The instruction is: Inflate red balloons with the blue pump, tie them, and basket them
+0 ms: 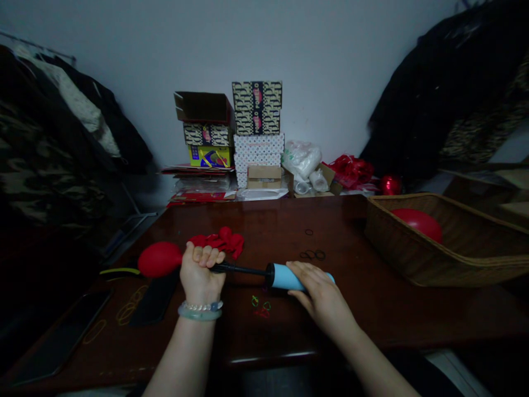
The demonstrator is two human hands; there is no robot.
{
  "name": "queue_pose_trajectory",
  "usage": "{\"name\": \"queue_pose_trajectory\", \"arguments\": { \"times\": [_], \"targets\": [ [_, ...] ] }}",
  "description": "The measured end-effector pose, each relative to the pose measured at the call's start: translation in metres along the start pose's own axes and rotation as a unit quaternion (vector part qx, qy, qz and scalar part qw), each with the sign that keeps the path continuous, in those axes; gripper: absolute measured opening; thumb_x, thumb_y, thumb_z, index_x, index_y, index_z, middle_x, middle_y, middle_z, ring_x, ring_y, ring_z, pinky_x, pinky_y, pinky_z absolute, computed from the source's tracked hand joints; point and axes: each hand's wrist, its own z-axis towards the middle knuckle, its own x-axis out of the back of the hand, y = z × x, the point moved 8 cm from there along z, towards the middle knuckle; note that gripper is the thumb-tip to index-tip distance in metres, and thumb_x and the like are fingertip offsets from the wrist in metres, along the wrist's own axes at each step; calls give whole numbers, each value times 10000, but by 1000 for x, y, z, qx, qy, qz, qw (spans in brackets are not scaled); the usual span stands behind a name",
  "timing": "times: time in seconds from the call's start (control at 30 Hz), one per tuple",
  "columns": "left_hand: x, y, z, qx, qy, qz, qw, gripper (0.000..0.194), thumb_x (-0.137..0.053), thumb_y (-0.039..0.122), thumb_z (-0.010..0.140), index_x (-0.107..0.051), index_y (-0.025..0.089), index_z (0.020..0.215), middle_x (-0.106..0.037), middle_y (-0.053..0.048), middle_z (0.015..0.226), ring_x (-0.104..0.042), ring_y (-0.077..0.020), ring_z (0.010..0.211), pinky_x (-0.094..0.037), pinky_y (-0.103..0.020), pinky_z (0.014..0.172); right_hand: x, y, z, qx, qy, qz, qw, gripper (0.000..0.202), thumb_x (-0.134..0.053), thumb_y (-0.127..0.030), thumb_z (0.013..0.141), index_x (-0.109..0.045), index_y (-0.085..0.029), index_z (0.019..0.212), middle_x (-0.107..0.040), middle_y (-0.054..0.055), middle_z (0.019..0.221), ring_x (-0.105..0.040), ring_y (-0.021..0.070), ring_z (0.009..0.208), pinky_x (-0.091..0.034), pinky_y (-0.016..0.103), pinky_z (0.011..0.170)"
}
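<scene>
A light-blue balloon pump [282, 275] with a black rod lies across my two hands above the dark wooden table. My left hand [203, 275], with bracelets at the wrist, is closed around the black end of the pump. From the left side of that fist sticks out a partly inflated red balloon [160, 259]; its neck is hidden by the fingers. My right hand [316, 286] wraps over the blue barrel from above. Just behind my left fist lies a pile of flat red balloons [236, 243]. Small green and red rubber bands [261, 310] lie below the rod.
On the right stands a wicker basket [397, 256] holding a red inflated balloon [419, 222]. Black rubber bands [313, 255] lie mid-table. A phone [155, 298], yellow rubber bands [131, 306] and a tablet [61, 336] are at left. Stacked boxes [258, 110] line the back wall.
</scene>
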Motion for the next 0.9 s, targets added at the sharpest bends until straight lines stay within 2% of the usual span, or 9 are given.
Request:
{"name": "queue_pose_trajectory", "arguments": {
  "times": [0.17, 0.4, 0.9],
  "targets": [
    [1, 4, 1, -5, 1, -7, 1000, 473, -419, 249, 954, -233, 197, 522, -247, 70, 376, -272, -69, 315, -280, -225, 384, 4, 1, -2, 1, 2, -6, 1000, 506, -613, -222, 880, -475, -222, 1367, -610, 80, 1315, -571, 243, 1201, -474, 450, 1030],
    [1, -11, -4, 1, -5, -14, 1000, 481, -447, 264, 950, -229, 192, 528, -250, 74, 390, -265, -62, 326, -284, -221, 394, 4, 1, -7, 0, 27, -31, 999, 503, -600, -198, 879, -481, -205, 1368, -628, 87, 1290, -588, 245, 1176, -480, 454, 1020],
    [-5, -65, -31, 44, -15, 42, 998, 499, -547, 325, 911, -252, 193, 531, -238, 80, 403, -244, -57, 346, -280, -215, 404, -11, -20, -13, -17, 36, -29, 999, 509, -627, -190, 859, -500, -165, 1351, -648, 111, 1254, -621, 279, 1112, -504, 456, 968]
  ]
}}
